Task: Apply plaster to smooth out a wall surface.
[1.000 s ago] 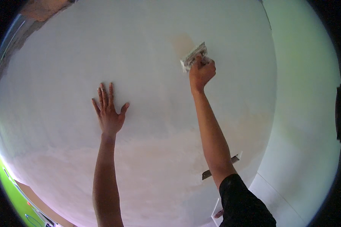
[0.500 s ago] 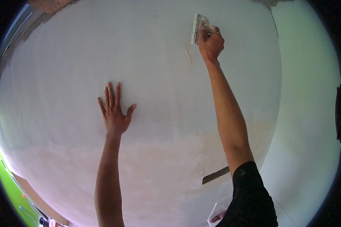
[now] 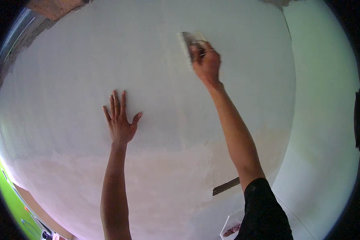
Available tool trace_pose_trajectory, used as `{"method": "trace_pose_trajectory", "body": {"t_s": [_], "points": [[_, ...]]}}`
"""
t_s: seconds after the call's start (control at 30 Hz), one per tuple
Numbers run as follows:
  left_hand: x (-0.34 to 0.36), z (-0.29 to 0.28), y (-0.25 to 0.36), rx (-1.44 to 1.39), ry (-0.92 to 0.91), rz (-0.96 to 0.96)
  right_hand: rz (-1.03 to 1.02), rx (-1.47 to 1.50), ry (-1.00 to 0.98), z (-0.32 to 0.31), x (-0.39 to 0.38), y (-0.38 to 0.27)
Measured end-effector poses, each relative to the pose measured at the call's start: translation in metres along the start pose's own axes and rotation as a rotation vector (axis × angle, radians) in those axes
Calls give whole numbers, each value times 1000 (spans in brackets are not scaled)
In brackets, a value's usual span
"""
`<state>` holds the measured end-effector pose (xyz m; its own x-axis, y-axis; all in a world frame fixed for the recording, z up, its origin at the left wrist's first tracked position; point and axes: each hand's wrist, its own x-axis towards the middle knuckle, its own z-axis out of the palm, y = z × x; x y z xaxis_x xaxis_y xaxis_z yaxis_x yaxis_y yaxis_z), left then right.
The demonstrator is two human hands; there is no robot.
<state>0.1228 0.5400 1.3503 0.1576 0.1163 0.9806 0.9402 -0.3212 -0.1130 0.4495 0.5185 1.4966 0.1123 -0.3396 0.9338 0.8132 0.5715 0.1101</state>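
Observation:
My right hand (image 3: 208,66) is closed round a plastering trowel (image 3: 187,46), high on the pale wall (image 3: 160,104). The trowel's flat blade faces the wall and is blurred by motion. Lower and to the left, my left hand (image 3: 121,127) lies flat on the same wall with its fingers spread, holding nothing. Grey-white coating covers the upper wall; a pinkish-beige band lies below it.
A dark slanting strip (image 3: 226,187) shows on the lower wall beside my right arm. A pale adjoining wall (image 3: 324,104) stands at the right. Brown rough material (image 3: 52,8) edges the top left. Near the bottom, a reddish patterned object (image 3: 231,230) lies inside a white outline.
My right hand has moved left and down across the wall with the trowel. The thin pale streak that hung below the blade no longer shows. My left hand has stayed nearly in place.

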Motion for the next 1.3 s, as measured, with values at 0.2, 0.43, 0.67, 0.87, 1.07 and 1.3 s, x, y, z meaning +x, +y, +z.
{"method": "trace_pose_trajectory", "body": {"t_s": [0.2, 0.43, 0.67, 0.87, 1.07, 1.3], "points": [[1, 3, 3, 3, -4, 1, 118, -281, 69, -34, 49, 90], [-1, 4, 3, 14, -7, 2, -226, -74, -219, -33, 102, 101], [-1, 6, 0, -26, 11, 5, -224, -65, -427, -50, 78, 100], [-1, 12, 1, -2, 13, 12, -284, -103, -450, -71, 19, 94], [-2, 9, -1, 20, 20, 19, -234, -157, -403, -94, -66, 80], [0, 8, 3, 22, -8, 3, 30, 68, -397, -103, -43, 65]]}}
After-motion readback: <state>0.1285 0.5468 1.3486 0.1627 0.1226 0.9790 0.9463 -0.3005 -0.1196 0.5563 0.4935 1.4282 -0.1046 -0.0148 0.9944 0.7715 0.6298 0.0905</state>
